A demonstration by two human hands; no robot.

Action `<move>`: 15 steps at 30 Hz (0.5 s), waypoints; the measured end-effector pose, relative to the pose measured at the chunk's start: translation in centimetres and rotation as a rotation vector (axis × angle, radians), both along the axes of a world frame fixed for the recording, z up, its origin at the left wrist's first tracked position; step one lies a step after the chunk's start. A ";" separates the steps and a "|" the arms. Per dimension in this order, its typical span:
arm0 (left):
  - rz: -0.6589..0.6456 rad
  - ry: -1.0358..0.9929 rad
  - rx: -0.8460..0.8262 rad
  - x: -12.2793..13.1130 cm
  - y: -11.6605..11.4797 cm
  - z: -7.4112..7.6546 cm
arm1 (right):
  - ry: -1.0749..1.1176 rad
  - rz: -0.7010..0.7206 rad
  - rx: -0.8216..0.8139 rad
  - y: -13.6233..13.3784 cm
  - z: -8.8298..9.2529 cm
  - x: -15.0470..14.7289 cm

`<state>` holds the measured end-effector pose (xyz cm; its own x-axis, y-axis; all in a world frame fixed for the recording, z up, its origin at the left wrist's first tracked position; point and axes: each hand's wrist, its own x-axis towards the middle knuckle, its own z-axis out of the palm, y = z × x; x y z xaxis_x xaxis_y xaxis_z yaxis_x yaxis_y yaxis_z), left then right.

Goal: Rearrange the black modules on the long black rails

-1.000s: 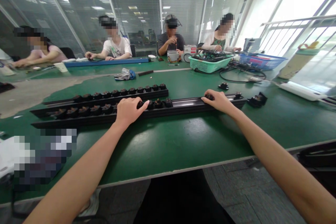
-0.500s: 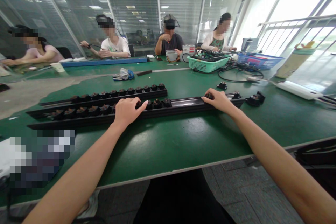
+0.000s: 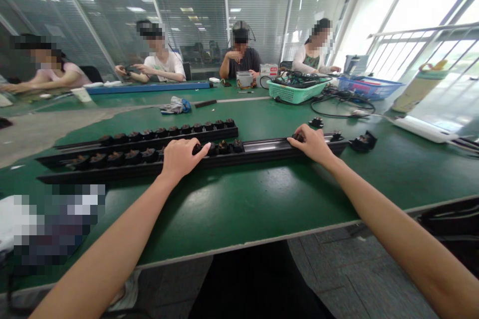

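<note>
A long black rail (image 3: 269, 157) lies across the green table in front of me, with several round black socket modules (image 3: 130, 157) seated along its left part. My left hand (image 3: 182, 158) is closed over the rail's middle, its thumb and fingers around a dark module (image 3: 196, 149); some of its fingers are hidden. On the right part of the same rail, my right hand (image 3: 312, 143) pinches another black module (image 3: 298, 137). Between the hands runs a bare, shiny stretch of channel. One more small module (image 3: 336, 135) sits near the rail's right end.
Behind is a second black rail (image 3: 202, 132) carrying modules. Loose black pieces (image 3: 362, 141) lie off the right end. Farther back are a glove (image 3: 175, 105), a green basket (image 3: 299, 90) of cables and a blue basket (image 3: 368, 87). Several people sit along the far side.
My hands keep their grips almost unmoved, and the rails have shifted very slightly left in view. Across the table, a person in white has brought both hands together around a dark item.
</note>
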<state>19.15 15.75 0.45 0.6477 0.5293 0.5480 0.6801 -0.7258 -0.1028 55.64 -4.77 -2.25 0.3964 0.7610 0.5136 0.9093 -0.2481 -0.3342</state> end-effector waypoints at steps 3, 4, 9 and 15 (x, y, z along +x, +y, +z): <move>-0.003 -0.002 0.002 0.0 0.1 0.0 | -0.012 -0.038 0.023 0.0 -0.2 -0.1; -0.003 -0.003 0.003 0.0 0.1 0.0 | -0.015 -0.049 0.027 -0.1 -0.2 -0.1; -0.002 0.003 0.004 0.0 0.1 0.0 | -0.001 -0.075 0.035 -0.2 -0.2 0.2; 0.010 0.005 0.005 0.0 0.2 0.0 | -0.006 -0.114 0.044 -0.2 -0.2 0.4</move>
<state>19.13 15.93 0.43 0.6455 0.5328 0.5472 0.6866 -0.7187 -0.1102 56.06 -5.01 -2.45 0.4763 0.6877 0.5480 0.8778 -0.3353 -0.3421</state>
